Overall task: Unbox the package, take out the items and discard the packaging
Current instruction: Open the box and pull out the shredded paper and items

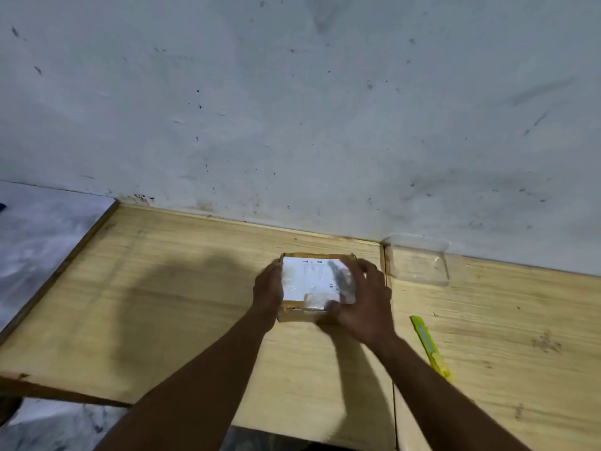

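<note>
A scuffed, pale wall [292,109] filled the upper part of the view, and below it ran a light wooden table [182,288] whose boards met at a seam just right of the middle. On the table, near the wall and a little left of that seam, sat a small cardboard package [309,281], its top covered by a white shipping label under clear tape, still sealed as far as could be seen. The left hand [267,289] lay against the package's left side, fingers curled round the edge and gripping it. The right hand [362,304] was blurred (it was caught in motion), spread over the package's right side and near corner with the thumb at the front edge; whether it truly clamped the box or only rested on it could not be told. A yellow utility knife [431,348] lay on the table to the right of the right forearm, apart from both hands. A clear plastic container [418,260] stood against the wall, just right of the package. At the far left a grey marbled floor [35,242] showed beyond the table's edge.
</note>
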{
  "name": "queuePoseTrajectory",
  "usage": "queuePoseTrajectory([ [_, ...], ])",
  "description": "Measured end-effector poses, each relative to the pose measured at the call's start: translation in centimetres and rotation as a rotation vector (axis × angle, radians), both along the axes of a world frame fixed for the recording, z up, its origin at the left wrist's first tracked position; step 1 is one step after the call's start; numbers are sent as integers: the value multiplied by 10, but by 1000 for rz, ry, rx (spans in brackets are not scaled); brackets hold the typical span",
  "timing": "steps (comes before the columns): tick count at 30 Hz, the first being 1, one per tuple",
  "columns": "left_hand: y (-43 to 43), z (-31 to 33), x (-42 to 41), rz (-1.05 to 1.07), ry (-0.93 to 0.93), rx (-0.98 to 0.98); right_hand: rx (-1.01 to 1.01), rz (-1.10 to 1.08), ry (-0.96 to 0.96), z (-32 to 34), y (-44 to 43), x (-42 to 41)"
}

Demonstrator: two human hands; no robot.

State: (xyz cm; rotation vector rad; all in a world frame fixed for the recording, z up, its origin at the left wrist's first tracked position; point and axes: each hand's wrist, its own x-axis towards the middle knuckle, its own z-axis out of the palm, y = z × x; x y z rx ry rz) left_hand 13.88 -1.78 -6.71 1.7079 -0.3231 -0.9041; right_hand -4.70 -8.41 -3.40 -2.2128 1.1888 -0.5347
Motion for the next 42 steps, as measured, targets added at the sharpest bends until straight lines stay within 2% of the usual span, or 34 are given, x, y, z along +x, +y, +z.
queuePoseTrajectory([
  [2,-10,-3,2,-64,62,8,150,107,191,-8,-21,-6],
  [3,-14,-7,2,-81,97,4,178,158,193,-13,-29,-8],
  [6,-15,-2,0,-93,202,-53,203,190,84,-20,-42,-14],
  [10,-14,18,-13,-137,271,-192,220,187,45,-12,-51,-19],
  [15,-14,20,-21,-104,250,-245,193,234,86,-9,-55,-22],
  [19,-17,14,-20,-64,250,-260,193,138,-52,0,-60,-15],
  [24,-17,9,-16,-172,124,-254,93,-76,-32,11,-80,-5],
  [29,-20,6,-14,-236,-208,-167,-61,-196,-29,3,-85,8],
  [31,-23,9,-14,-259,-306,-149,-32,-180,-77,-4,-82,12],
  [36,-31,-4,-12,-318,-403,-161,210,-14,-181,-27,-61,5],
  [42,-58,-9,-6,-291,-381,-200,177,-46,-228,-33,-88,13],
])
